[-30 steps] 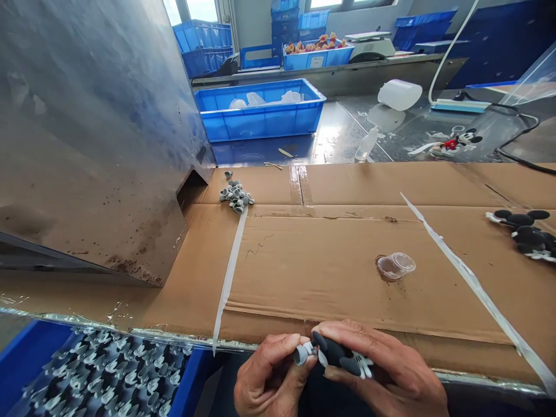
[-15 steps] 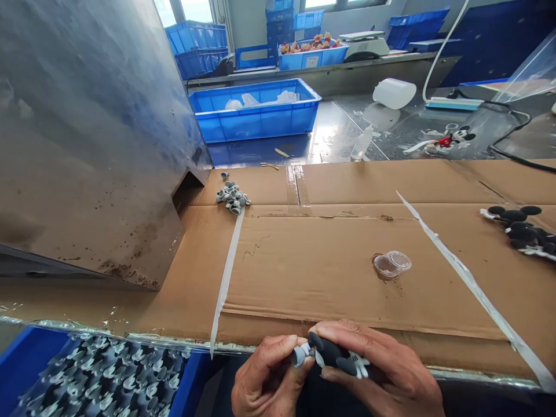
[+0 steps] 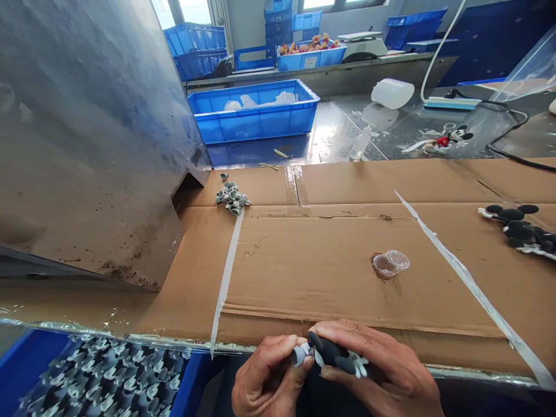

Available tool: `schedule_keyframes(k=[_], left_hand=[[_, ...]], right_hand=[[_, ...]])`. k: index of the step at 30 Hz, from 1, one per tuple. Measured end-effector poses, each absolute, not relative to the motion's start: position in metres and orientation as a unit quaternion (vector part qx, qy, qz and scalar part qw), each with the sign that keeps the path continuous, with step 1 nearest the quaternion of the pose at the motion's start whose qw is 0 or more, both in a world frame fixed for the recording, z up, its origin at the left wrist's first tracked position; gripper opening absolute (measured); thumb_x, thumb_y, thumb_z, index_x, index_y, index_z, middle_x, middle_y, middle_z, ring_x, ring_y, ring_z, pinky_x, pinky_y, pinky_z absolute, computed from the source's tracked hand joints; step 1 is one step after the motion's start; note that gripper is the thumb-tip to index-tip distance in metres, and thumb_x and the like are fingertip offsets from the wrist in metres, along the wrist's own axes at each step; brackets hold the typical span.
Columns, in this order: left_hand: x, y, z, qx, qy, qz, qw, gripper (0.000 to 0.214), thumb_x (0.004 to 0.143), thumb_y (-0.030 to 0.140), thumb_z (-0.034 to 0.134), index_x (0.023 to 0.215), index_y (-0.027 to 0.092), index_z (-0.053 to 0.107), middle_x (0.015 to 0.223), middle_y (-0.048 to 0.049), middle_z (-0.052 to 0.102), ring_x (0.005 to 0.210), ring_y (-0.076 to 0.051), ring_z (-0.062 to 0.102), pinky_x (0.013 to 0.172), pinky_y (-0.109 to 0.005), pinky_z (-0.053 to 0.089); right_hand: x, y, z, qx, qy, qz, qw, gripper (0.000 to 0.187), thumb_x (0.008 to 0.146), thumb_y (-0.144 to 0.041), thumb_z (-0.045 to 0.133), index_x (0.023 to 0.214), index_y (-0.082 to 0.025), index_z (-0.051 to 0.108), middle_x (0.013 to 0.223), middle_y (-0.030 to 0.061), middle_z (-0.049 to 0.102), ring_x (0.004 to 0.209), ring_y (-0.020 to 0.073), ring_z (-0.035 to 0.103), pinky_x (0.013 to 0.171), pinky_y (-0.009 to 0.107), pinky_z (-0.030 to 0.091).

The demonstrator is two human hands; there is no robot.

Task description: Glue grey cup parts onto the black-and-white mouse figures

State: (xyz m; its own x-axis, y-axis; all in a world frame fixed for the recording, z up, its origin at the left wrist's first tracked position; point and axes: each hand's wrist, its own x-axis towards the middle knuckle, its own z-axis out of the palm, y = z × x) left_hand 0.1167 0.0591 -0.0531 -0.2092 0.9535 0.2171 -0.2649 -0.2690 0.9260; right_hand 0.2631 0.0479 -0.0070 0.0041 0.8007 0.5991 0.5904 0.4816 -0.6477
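By cardboard edge (image 3: pixel 238 346) — right hand (image 3: pixel 386 365), black part (image 3: pixel 332 353)

Matt cardboard (image 3: pixel 313 269) under smooth plastic, with shiny metal farther off
Grey piece (image 3: pixel 297 356) in the left hand (image 3: pixel 269 379), smooth, plastic by its look; black-and-white part (image 3: pixel 333 354) in the right hand (image 3: pixel 384 370), matt on the black; ahead of both hands the cardboard is creased, crossed by 2 dull, papery white strips (image 3: pixel 227 278); ahead of the right hand, a clear, glossy plastic cup (image 3: pixel 397 262); farther ahead, a reflective, smeared metal tabletop (image 3: pixel 324 142) and a smooth blue plastic bin (image 3: pixel 256 124); ahead and left of the hands, a metal panel (image 3: pixel 95 145), hazily glossy, rough brown specks low down.
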Motion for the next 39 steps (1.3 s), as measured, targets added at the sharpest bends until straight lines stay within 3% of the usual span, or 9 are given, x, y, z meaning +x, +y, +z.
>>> schedule_keyframes(k=[8,18,39], left_hand=[[0.1176,0.0597,-0.0538,0.430,0.391,0.675,0.455,0.019,0.074,0.028,0.093,0.091,0.026,0.084,0.080,0.0007,0.081,0.069,-0.014,0.073,0.067,-0.019,0.060],[0.1163,0.0593,-0.0558,0.432,0.395,0.668,0.460,0.020,0.074,0.028,0.093,0.092,0.028,0.083,0.082,0.0027,0.081,0.069,-0.014,0.073,0.067,-0.020,0.060],[0.1164,0.0593,-0.0533,0.431,0.380,0.666,0.475,0.017,0.077,0.027,0.091,0.092,0.026,0.084,0.082,0.0022,0.081,0.071,-0.012,0.073,0.070,-0.016,0.059]], right_hand=[[0.2633,0.0472,-0.0071,-0.495,-0.705,0.093,0.499,0.019,0.099,-0.037,0.069,0.110,-0.023,0.073,0.093,0.0002,0.083,0.082,0.0137,0.080,0.083,0.012,0.061],[0.2641,0.0459,-0.0067,-0.499,-0.698,0.094,0.505,0.018,0.098,-0.036,0.070,0.112,-0.025,0.075,0.093,0.0014,0.083,0.078,0.0185,0.081,0.076,0.019,0.066],[0.2637,0.0481,-0.0078,-0.492,-0.705,0.068,0.506,0.018,0.100,-0.038,0.067,0.111,-0.025,0.072,0.092,-0.0010,0.083,0.080,0.0122,0.080,0.083,0.010,0.060]])
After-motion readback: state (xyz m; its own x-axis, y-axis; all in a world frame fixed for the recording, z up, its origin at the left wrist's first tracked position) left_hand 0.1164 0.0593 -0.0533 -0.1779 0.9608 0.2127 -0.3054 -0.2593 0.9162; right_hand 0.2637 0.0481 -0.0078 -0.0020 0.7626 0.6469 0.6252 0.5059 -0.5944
